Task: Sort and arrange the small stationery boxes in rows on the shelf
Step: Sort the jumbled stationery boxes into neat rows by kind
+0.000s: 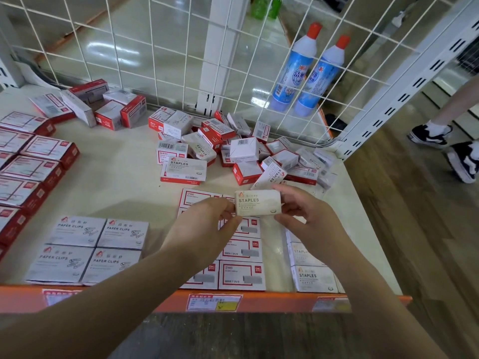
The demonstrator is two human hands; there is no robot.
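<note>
Both hands hold one white box marked STAPLES (258, 203) a little above the shelf (124, 161). My left hand (204, 224) pinches its left end, my right hand (308, 216) its right end. Under it lie rows of red-framed white boxes (241, 274). A column of STAPLES boxes (311, 277) lies at the front right, partly hidden by my right forearm. Grey PAPER CLIPS boxes (85, 248) form a two-by-two block at the front left. A loose heap of mixed boxes (233, 149) covers the back right of the shelf.
Rows of red boxes (31, 161) fill the left edge, and a smaller jumble (103, 106) lies at the back left. A white wire grid (155, 47) closes the back. Two blue bottles (308, 71) hang behind it. A person's shoes (445, 149) stand on the floor at the right.
</note>
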